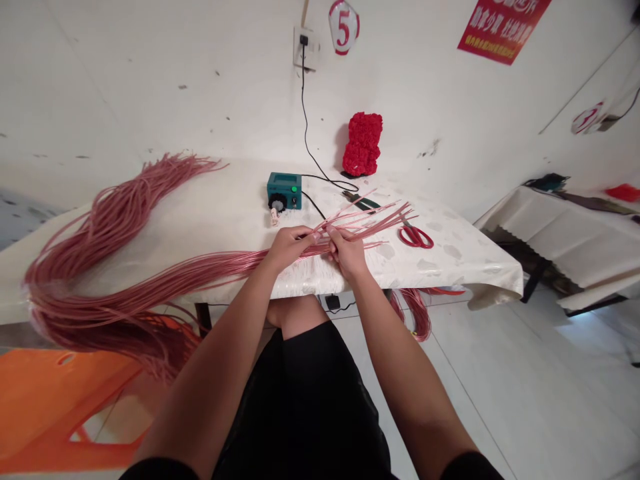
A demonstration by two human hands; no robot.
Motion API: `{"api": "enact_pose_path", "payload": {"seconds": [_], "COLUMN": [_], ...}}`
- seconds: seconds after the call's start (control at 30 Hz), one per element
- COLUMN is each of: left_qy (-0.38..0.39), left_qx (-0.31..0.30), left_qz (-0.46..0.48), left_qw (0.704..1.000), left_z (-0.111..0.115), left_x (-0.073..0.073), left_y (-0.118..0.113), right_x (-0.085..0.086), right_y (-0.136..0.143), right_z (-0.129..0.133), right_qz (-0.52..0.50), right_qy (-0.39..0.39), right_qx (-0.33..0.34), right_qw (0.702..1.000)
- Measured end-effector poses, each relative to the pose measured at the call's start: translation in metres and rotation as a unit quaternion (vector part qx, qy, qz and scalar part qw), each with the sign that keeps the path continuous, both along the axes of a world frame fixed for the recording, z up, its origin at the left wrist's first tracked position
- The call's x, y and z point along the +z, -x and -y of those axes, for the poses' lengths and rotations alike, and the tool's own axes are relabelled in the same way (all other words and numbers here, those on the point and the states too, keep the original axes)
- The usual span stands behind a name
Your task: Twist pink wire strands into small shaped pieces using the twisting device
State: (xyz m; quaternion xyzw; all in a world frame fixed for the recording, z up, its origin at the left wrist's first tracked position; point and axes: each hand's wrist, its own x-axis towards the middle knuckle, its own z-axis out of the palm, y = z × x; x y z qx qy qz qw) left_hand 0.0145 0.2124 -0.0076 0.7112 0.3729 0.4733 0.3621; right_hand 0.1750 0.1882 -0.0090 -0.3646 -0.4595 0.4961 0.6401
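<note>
A long bundle of thin pink cords (200,270) runs along the table's front edge, and its loose ends fan out to the right. My left hand (293,245) is closed on the cords with thumb and fingers pinched. Close beside it, my right hand (347,252) pinches the same cords, its fingers curled around them. Just behind the hands sits a small teal device (285,191) with a black knob and a green light. Pliers (361,201) with green handles and red-handled scissors (416,235) lie to the right of the cord ends.
More pink cords (130,207) loop over the table's left end above an orange chair (65,407). A red textured figure (363,143) stands against the wall. A black cable (306,113) drops from the socket. Another covered table (555,233) stands at right; a pink coil (416,313) hangs below my table.
</note>
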Motion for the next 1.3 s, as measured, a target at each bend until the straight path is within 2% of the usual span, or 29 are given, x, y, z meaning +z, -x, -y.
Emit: {"api": "enact_pose_path", "payload": {"seconds": [0.6, 1.3], "left_qy": [0.022, 0.034], "left_qx": [0.033, 0.017], "left_qz": [0.029, 0.033], "left_qw": [0.999, 0.999], "left_z": [-0.0006, 0.0011], "left_x": [0.0008, 0.0007], "left_y": [-0.0001, 0.0000], "right_x": [0.0003, -0.0048], "right_y": [0.0000, -0.0028], "right_z": [0.0020, -0.0049], "right_qz": [-0.006, -0.044], "right_qy": [0.005, -0.017], "right_qx": [0.013, 0.062], "right_qw": [1.000, 0.997]}}
